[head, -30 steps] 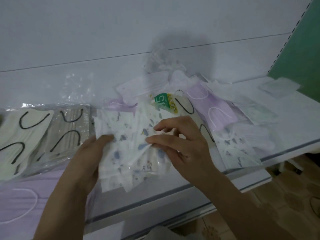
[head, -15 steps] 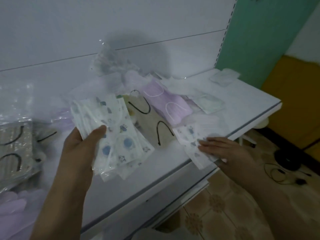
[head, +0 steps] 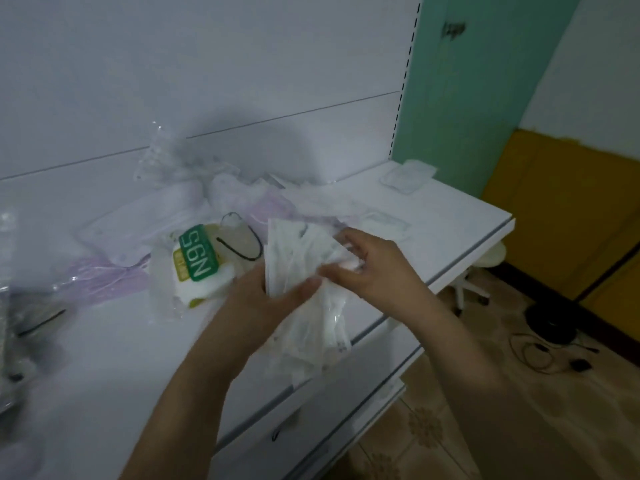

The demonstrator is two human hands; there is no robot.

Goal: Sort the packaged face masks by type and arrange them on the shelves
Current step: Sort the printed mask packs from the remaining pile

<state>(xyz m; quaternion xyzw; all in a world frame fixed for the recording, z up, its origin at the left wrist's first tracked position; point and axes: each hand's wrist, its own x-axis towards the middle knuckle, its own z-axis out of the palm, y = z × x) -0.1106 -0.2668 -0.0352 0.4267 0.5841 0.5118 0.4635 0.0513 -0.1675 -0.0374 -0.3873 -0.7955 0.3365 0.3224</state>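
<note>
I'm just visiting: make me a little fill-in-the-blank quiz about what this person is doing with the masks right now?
1. Both hands hold a stack of white packaged masks above the ___.
2. The green label on the pack left of the hands reads ___.
3. The wall panel at the shelf's right end is ___.

Missing words: shelf; N95; green
</note>
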